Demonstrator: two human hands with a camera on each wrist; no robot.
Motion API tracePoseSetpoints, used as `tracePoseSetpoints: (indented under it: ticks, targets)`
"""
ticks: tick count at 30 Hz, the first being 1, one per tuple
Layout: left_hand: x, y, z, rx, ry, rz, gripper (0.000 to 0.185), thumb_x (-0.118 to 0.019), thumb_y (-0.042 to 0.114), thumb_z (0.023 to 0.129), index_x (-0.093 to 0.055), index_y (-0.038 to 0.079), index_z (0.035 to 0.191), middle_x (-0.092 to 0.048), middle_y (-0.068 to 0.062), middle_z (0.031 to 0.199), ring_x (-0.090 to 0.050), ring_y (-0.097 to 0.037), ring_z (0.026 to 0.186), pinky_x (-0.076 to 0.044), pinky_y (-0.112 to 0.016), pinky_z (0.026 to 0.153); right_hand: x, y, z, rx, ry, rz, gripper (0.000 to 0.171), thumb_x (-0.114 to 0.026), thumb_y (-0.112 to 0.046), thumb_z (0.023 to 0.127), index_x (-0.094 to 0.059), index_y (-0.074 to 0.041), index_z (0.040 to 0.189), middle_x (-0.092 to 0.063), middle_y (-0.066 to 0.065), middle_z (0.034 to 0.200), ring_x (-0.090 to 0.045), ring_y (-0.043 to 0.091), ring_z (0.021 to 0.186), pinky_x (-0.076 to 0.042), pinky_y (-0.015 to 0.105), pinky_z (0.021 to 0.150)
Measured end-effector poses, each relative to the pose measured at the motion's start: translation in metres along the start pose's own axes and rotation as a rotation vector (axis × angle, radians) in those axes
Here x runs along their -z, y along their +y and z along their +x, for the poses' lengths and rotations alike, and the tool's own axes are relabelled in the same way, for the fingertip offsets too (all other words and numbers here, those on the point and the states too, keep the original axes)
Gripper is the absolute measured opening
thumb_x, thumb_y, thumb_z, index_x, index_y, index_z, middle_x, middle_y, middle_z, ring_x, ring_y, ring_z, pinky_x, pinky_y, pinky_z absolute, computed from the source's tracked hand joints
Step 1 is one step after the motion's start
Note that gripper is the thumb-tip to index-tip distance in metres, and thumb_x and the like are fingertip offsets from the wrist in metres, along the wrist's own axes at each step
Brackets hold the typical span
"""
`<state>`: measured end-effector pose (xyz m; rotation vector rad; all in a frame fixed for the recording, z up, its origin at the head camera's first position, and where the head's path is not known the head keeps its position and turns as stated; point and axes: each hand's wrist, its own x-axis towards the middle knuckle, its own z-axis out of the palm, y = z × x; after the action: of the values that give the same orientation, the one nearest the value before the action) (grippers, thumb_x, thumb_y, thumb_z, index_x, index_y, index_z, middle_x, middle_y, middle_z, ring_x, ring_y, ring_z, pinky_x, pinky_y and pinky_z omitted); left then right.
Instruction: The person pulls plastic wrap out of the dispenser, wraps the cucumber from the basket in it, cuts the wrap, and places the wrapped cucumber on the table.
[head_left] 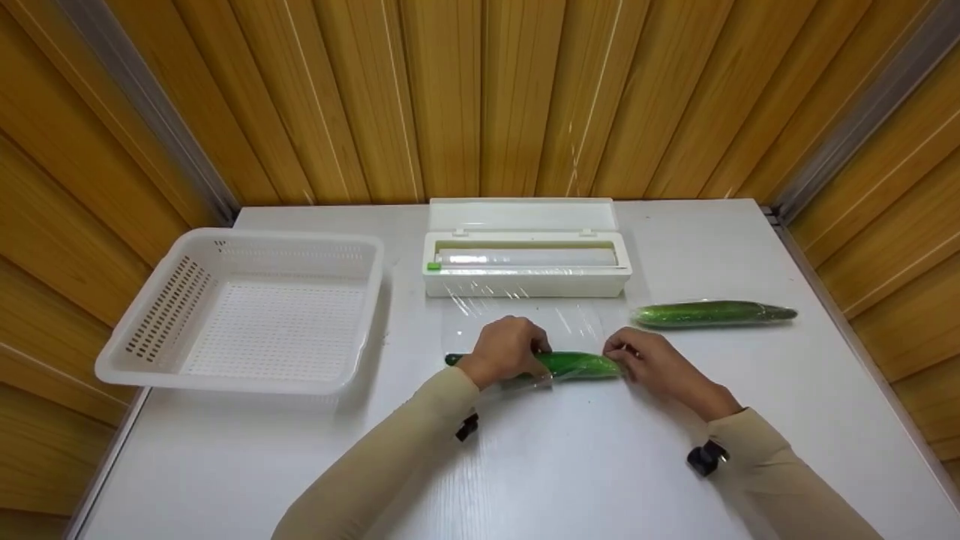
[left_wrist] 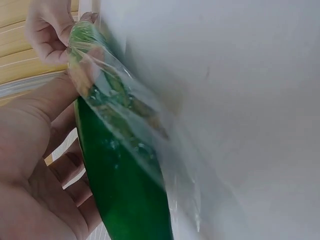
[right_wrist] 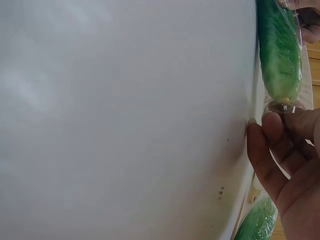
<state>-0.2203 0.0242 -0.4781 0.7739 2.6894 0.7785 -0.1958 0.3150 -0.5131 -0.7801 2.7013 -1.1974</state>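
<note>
A green cucumber [head_left: 577, 365] lies crosswise on the white table, partly covered by clear cling film [left_wrist: 150, 107]. My left hand [head_left: 506, 349] grips it near the middle, with the thumb over the film and the fingers along the far side in the left wrist view. At the cucumber's right tip, my right hand [head_left: 660, 367] pinches the film's end between thumb and fingers. The film runs back to a white cling film dispenser [head_left: 525, 285], whose lid stands up with the roll [head_left: 529, 257] showing. The left hand hides part of the cucumber.
Right of the dispenser lies another cucumber [head_left: 716, 313], wrapped in film. A white plastic basket [head_left: 240, 384] with slotted sides stands at the left, its front corner reaching past the table's left edge. Wood-patterned walls [head_left: 510, 97] enclose the back and sides.
</note>
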Motion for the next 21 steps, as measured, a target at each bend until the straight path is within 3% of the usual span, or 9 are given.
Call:
tracePoseSetpoints:
  ticks: [3,7,12,17,21]
  targets:
    - [0.0,0.0,0.0,0.005,-0.001,-0.001,0.032,-0.098,0.028,0.077,-0.086,0.016,0.104,-0.078,0.007,0.094,-0.062,-0.007,0.085,-0.052,-0.026,0.076,0.002,0.001,-0.002,-0.01,-0.044,0.061,0.011,-0.063,0.001,0.105,-0.071,-0.006,0.104,-0.064,0.0,0.085,-0.057,0.01,0.068,-0.051,0.025,0.06]
    - [0.0,-0.001,0.0,0.007,0.0,-0.007,0.034,-0.098,0.029,0.078,-0.086,0.016,0.106,-0.078,0.006,0.096,-0.063,-0.007,0.086,-0.052,-0.026,0.076,0.004,0.0,-0.004,0.015,-0.051,0.069,0.016,-0.061,0.003,0.104,-0.074,-0.005,0.108,-0.068,0.004,0.093,-0.06,0.012,0.078,-0.052,0.026,0.068]
    - [0.0,0.0,-0.001,0.017,0.0,-0.027,0.036,-0.099,0.029,0.077,-0.085,0.014,0.106,-0.078,0.004,0.096,-0.063,-0.008,0.086,-0.053,-0.027,0.077,0.006,-0.002,-0.009,0.05,-0.045,0.015,0.017,-0.067,-0.005,0.103,-0.077,-0.003,0.117,-0.068,0.003,0.102,-0.063,0.009,0.082,-0.054,0.027,0.069]
    - [0.0,0.001,-0.001,0.023,-0.004,-0.042,0.035,-0.099,0.028,0.078,-0.085,0.013,0.106,-0.077,0.005,0.093,-0.061,-0.007,0.084,-0.052,-0.026,0.076,0.005,-0.007,-0.012,0.071,-0.073,-0.081,0.038,-0.071,-0.008,0.102,-0.067,0.005,0.138,-0.067,0.002,0.105,-0.064,0.008,0.08,-0.056,0.028,0.068]
    - [0.0,-0.001,-0.001,0.013,0.002,-0.039,0.031,-0.098,0.028,0.077,-0.086,0.015,0.103,-0.076,0.008,0.089,-0.06,-0.006,0.082,-0.051,-0.026,0.074,0.004,-0.012,-0.013,0.046,-0.071,-0.158,0.051,-0.079,-0.013,0.098,-0.062,0.002,0.143,-0.072,0.005,0.111,-0.063,0.006,0.079,-0.055,0.029,0.068]
